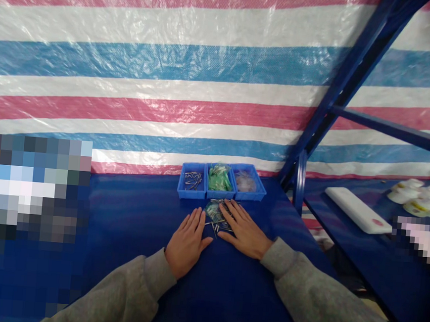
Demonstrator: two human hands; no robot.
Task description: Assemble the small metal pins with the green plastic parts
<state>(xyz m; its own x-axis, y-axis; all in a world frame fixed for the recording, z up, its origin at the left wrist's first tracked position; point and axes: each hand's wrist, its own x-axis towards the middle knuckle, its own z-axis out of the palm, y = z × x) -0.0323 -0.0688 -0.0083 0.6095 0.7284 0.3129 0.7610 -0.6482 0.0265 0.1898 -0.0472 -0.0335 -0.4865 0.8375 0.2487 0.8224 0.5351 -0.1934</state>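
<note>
Now the left hand (188,245), fingers nearly together, flanks the loose pile (214,212) before the blue trays (192,195); the right hand (246,229), fingers slightly fanned, overlaps it (gathering, seemingly). Lifting one piece next would need a pinch.

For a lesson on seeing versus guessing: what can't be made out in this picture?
All in the head view:
Part of the pile: covered by the right hand.
Palm of the left hand: hidden by the hand's own back.
Metal pieces in the left tray: too small to count reliably.
Far left: masked by pixel blocks.
Side table: cut off by the right edge.
</note>
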